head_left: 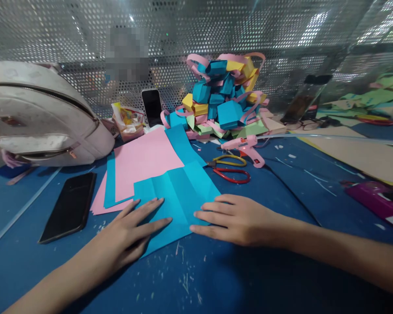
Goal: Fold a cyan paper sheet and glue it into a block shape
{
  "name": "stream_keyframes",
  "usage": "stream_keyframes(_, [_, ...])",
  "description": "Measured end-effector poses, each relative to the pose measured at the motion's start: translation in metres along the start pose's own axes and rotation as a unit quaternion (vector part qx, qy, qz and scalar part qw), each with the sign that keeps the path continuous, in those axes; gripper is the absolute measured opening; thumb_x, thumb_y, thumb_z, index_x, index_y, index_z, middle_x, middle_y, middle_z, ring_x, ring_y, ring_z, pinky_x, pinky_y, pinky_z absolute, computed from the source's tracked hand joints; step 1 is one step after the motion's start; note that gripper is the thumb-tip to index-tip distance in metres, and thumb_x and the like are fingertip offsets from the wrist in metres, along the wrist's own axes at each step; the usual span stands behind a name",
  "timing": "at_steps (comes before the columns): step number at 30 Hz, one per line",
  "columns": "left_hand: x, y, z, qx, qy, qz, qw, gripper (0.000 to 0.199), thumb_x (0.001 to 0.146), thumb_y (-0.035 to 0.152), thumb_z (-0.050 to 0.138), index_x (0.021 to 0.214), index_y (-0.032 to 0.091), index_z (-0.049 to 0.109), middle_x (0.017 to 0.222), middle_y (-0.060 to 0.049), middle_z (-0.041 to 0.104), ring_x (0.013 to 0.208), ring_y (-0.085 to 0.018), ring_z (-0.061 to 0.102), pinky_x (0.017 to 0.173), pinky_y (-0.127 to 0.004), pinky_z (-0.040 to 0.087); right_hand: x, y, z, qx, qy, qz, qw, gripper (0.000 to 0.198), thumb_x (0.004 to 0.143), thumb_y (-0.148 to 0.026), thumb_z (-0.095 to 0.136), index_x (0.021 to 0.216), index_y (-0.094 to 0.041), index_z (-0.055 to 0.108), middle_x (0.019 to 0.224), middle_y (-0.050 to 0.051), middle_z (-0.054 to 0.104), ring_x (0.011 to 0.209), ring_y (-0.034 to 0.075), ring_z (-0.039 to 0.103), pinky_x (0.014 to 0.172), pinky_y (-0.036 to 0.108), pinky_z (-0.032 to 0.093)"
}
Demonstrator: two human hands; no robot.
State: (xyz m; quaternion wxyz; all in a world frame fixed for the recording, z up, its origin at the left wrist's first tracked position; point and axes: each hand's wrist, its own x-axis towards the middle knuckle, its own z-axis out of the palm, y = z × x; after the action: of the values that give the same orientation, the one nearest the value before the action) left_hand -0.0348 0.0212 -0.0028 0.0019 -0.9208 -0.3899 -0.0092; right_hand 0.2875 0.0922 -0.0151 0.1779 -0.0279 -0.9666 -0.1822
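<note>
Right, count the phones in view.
2: a black phone lies left of the paper stack; a white-edged phone stands upright behind the stack. Others may be hidden.

the left hand [124, 235] and the right hand [238, 218] hid part of the creased bright-blue paper sheet [180, 192], which covered a corner of the flat pink paper [144, 161]. the frame's left edge cut off the cream zipped backpack [42, 120]; the right, the glossy purple object [369, 198] (its kind could not be told). a blocky grey blur [127, 54] masked some perforated metal screen [85, 39].
</note>
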Motion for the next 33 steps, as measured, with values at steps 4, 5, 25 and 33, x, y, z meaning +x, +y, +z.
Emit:
stream_keyframes(4, [0.001, -0.004, -0.005, -0.046, 0.003, 0.001, 0.999, 0.058, 0.096, 0.014, 0.043, 0.146, 0.043, 0.036, 0.160, 0.000, 0.025, 0.139, -0.032, 0.039, 0.108, -0.061, 0.035, 0.002, 0.001, -0.002, 0.010, -0.004, -0.006, 1.000, 0.038, 0.100, -0.013, 0.046, 0.134, -0.024, 0.056, 0.124, 0.003, 0.067, 0.106, 0.016, 0.061, 0.084, 0.032, 0.049])
stream_keyframes(5, [0.002, -0.003, -0.006, -0.052, 0.004, -0.001, 0.999, 0.058, 0.096, 0.013, 0.044, 0.146, 0.042, 0.037, 0.160, 0.000, 0.025, 0.139, -0.032, 0.039, 0.109, -0.062, 0.034, 0.003, 0.001, -0.004, 0.012, -0.010, -0.006, 1.000, 0.039, 0.100, -0.012, 0.046, 0.135, -0.025, 0.055, 0.124, 0.003, 0.066, 0.106, 0.016, 0.061, 0.083, 0.032, 0.049])
stream_keyframes(25, [-0.004, -0.006, -0.016, -0.105, -0.017, 0.002, 0.994, 0.050, 0.097, 0.021, 0.048, 0.144, 0.040, 0.042, 0.157, -0.004, 0.032, 0.140, -0.031, 0.036, 0.111, -0.060, 0.031, 0.042, -0.001, -0.004, 0.166, -0.112, -0.031, 0.979, 0.041, 0.100, -0.020, 0.043, 0.141, -0.024, 0.048, 0.130, 0.009, 0.057, 0.112, 0.022, 0.051, 0.091, 0.038, 0.043])
stream_keyframes(33, [-0.010, -0.015, -0.015, -0.160, -0.005, 0.001, 0.987, 0.042, 0.098, 0.030, 0.051, 0.140, 0.036, 0.049, 0.155, -0.005, 0.036, 0.138, -0.029, 0.038, 0.110, -0.055, 0.034, 0.066, -0.004, -0.003, 0.199, -0.107, -0.028, 0.974, 0.036, 0.103, -0.028, 0.042, 0.136, -0.025, 0.053, 0.125, 0.008, 0.060, 0.107, 0.021, 0.052, 0.088, 0.037, 0.043])
